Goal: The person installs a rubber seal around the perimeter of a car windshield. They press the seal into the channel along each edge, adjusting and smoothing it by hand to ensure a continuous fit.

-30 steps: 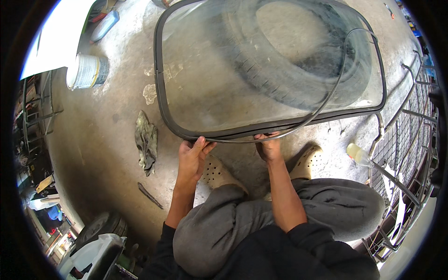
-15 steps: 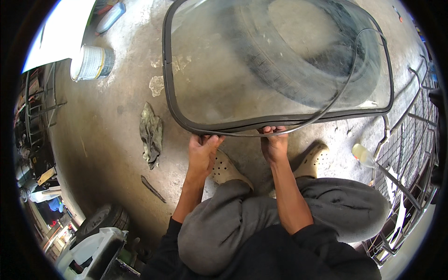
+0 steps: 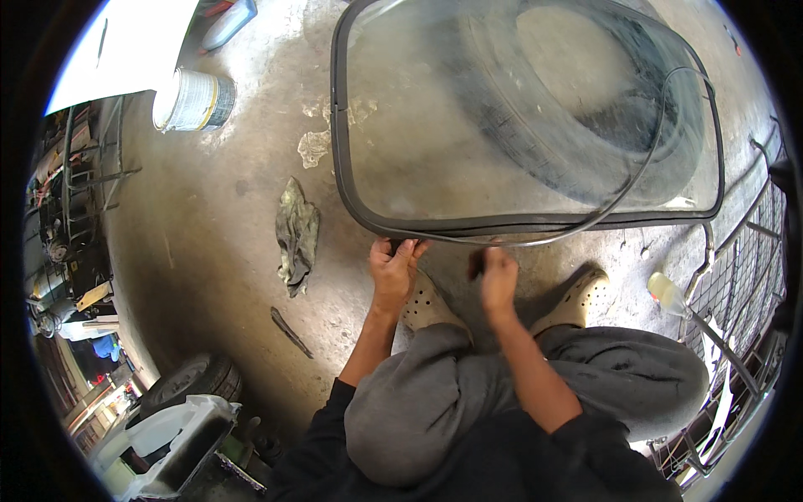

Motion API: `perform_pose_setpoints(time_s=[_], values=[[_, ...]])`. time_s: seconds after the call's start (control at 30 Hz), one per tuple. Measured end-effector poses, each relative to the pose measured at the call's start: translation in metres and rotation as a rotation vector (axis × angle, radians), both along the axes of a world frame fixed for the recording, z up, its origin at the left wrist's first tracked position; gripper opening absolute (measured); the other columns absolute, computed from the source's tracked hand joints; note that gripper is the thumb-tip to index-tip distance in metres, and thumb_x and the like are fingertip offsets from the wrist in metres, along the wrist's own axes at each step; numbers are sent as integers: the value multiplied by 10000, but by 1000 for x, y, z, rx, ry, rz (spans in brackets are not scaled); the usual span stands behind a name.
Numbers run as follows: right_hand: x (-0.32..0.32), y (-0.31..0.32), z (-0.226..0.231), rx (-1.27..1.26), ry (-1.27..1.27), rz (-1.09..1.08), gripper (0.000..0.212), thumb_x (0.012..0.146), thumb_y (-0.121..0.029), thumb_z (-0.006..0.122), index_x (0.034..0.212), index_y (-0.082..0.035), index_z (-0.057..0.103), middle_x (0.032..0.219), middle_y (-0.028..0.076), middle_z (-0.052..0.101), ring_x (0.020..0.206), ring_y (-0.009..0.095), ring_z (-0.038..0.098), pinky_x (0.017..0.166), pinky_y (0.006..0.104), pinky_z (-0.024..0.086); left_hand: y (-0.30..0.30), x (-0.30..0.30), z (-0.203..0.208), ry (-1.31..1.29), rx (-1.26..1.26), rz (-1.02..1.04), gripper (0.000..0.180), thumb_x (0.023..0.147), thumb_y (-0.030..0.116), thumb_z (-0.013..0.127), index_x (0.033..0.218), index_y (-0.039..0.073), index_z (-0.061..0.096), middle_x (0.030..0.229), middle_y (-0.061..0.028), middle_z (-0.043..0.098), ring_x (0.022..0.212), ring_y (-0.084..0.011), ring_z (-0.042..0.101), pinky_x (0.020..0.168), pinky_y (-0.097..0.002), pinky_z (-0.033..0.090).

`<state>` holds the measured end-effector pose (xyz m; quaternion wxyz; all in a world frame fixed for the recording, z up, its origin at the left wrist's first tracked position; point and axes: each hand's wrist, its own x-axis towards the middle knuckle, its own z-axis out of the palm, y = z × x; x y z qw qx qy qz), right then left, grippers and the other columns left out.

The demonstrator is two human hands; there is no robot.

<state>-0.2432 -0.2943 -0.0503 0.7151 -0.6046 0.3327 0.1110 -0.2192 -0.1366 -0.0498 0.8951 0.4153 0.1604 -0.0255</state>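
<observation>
Black rubber seal (image 3: 340, 134) lies long side crosswise ahead; left hand (image 3: 393, 274) pinches its near edge. Right hand (image 3: 499, 283), blurred, beside grey strip (image 3: 627, 190): grip cannot be told.

A hazy glass pane (image 3: 410, 142) with rounded corners is edged by a black rubber seal (image 3: 340, 155) and set over a tyre (image 3: 510, 125), visible through it. A thin grey strip (image 3: 604, 211) is laid along the near edge, its right-hand length curved across the glass.
</observation>
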Motion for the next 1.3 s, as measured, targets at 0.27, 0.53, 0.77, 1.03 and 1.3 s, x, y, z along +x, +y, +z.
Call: perform_pose_setpoints(time_s=[0.27, 0.53, 0.77, 1.03, 1.3], values=[[57, 33, 92, -845, -744, 512, 175, 710, -126, 718, 875, -103, 668, 851, 46, 609, 832, 233, 547, 739, 363, 399, 0, -12, -11, 33, 88, 65, 268, 891, -8, 552, 1152, -22, 496, 1104, -109, 592, 977, -201, 604, 860, -328, 523], [62, 40, 68, -1006, -765, 816, 227, 705, -108, 660, 930, -138, 668, 851, 26, 557, 842, 217, 511, 794, 371, 370, 17, 9, 19, 140, 383, 33, 342, 767, -140, 581, 1095, -61, 533, 1030, -140, 632, 959, -192, 618, 861, -324, 521], [62, 28, 57, -1046, -992, 881, 322, 711, -86, 593, 1022, -147, 650, 880, 21, 523, 840, 209, 493, 783, 366, 377, 27, 7, 33, 102, 138, -24, 278, 866, -50, 536, 1142, -56, 499, 1076, -149, 605, 960, -203, 622, 843, -328, 533], [76, 23, 62, -1107, -1053, 1132, 270, 769, -144, 581, 1028, -130, 655, 892, 39, 522, 871, 216, 486, 762, 379, 385, 13, 15, 32, 157, 123, 84, 228, 904, -39, 469, 1131, -36, 480, 1009, -113, 609, 865, -182, 630, 792, -316, 538], [90, 18, 60, -1074, -993, 1244, 256, 792, -161, 555, 1024, -135, 660, 915, 54, 524, 916, 228, 497, 779, 410, 409, 4, 23, 32, 270, 263, 148, 236, 909, -35, 434, 1144, -51, 448, 1056, -135, 570, 921, -204, 603, 807, -340, 524]])
